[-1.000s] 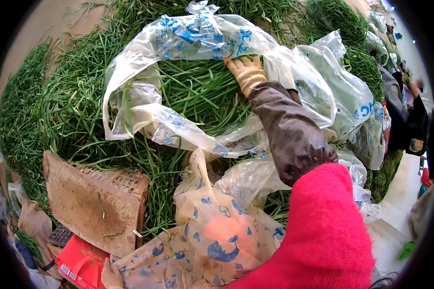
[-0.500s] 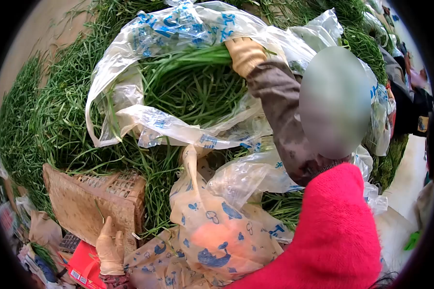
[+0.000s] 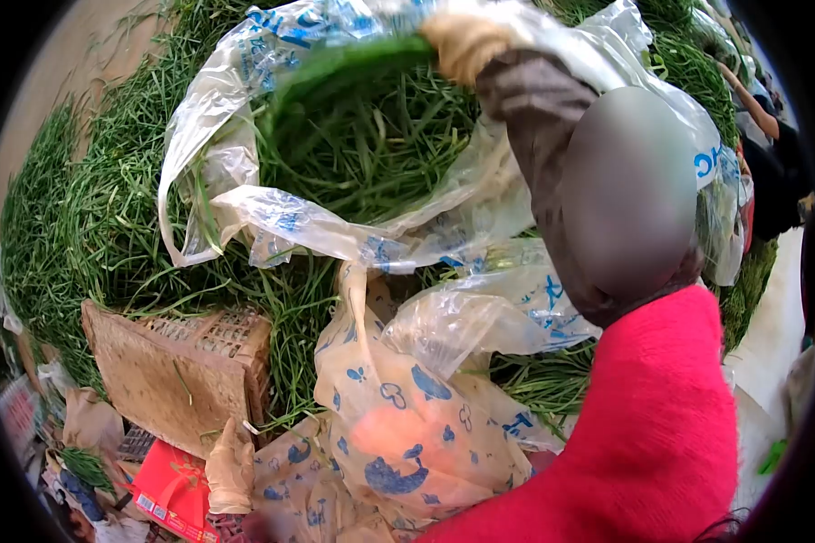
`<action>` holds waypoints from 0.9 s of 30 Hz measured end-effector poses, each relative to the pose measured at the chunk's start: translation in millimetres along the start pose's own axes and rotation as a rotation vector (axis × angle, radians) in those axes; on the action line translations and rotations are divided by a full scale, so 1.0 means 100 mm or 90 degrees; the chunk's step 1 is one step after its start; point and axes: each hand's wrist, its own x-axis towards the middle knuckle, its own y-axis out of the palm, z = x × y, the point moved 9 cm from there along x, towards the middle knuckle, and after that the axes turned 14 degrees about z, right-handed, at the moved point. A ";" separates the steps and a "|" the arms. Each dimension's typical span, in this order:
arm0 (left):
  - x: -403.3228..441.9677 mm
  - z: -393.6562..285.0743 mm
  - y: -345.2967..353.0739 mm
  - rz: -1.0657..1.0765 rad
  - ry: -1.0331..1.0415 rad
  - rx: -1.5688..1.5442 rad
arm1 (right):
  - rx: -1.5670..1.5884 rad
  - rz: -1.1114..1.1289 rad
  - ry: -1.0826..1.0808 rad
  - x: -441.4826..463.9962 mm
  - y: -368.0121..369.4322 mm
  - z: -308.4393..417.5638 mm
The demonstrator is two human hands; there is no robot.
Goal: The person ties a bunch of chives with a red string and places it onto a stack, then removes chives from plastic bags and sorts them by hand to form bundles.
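My right hand [image 3: 466, 45], in a tan glove and blurred by motion, is closed on a bunch of green leaves [image 3: 353, 68] at the far rim of a clear plastic bag [image 3: 210, 118] with blue print. More cut leaves [image 3: 371, 154] lie inside the open bag. Low on the left, my left hand [image 3: 231, 471], also gloved, is beside the worn brown board [image 3: 158, 380] and a red box [image 3: 177, 489]; its fingers are bunched, and whether they hold anything is unclear. A patterned apron [image 3: 407, 434] covers my front.
Heaps of long green leaves [image 3: 127, 190] surround the bag. Another printed plastic bag [image 3: 489, 317] lies nearer me, and a further one [image 3: 720, 217] is at the right. A co-worker's arm [image 3: 752, 104] shows at the upper right. Pale floor [image 3: 774, 308] runs along the right.
My right hand has moved up and away, lifting leaves along the bag's far rim. My left hand rose into view beside the board, then lowered slightly. The co-worker's arm has shifted.
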 end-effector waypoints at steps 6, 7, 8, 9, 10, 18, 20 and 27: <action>-0.03 -0.14 -0.02 0.003 -0.013 -0.033 | -0.330 -0.105 0.001 -0.25 -0.29 0.37; -0.02 -0.10 0.01 0.007 -0.035 -0.069 | -0.371 -0.068 0.011 -0.28 -0.18 0.36; -0.04 -0.14 0.01 0.000 -0.036 -0.074 | -0.408 -0.031 0.020 -0.32 -0.08 0.37; -0.05 -0.18 0.03 0.012 -0.045 -0.086 | -0.436 0.004 0.031 -0.37 0.02 0.37; -0.07 -0.18 0.05 0.023 -0.054 -0.098 | -0.458 0.035 0.035 -0.42 0.10 0.38; -0.32 -0.30 0.10 -0.021 0.005 -0.005 | -0.544 0.112 0.071 -1.25 0.06 1.00; -0.38 -0.49 0.04 -0.025 0.086 -0.177 | -0.534 0.038 0.029 -1.58 -0.14 1.30; -0.71 -1.59 -0.55 0.040 0.555 -0.963 | -0.426 -0.001 -0.292 -2.85 0.44 2.98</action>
